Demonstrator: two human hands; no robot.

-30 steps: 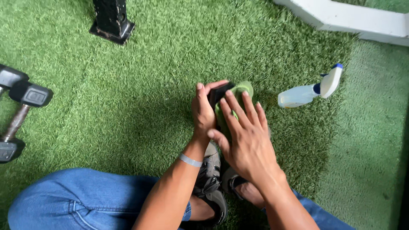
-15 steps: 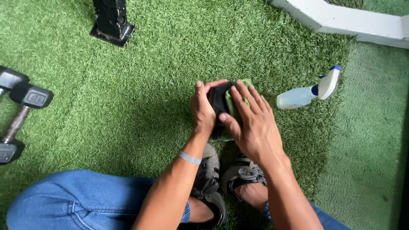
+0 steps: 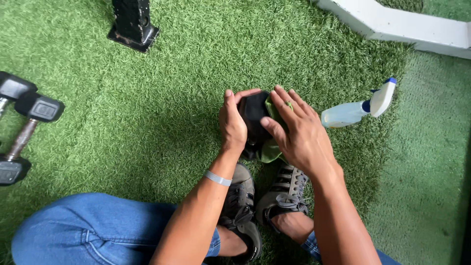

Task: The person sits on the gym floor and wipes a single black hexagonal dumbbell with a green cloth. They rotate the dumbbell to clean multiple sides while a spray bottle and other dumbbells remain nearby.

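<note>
Green turf (image 3: pixel 162 83) covers most of the frame. A strip of shorter, flatter green mat (image 3: pixel 431 162) runs down the right edge. At the upper left of the turf stands a black post base (image 3: pixel 132 24). Two dumbbells (image 3: pixel 22 127) with black heads lie at the left edge, side by side. A white beam (image 3: pixel 402 27) crosses the upper right corner. A spray bottle (image 3: pixel 358 108) lies on its side right of centre, near the seam with the mat. A black weight (image 3: pixel 252 122) stands at centre. Below it, two grey shoes (image 3: pixel 265 201) rest on the turf, and a jeans-clad leg (image 3: pixel 93 230) lies at the lower left.
</note>
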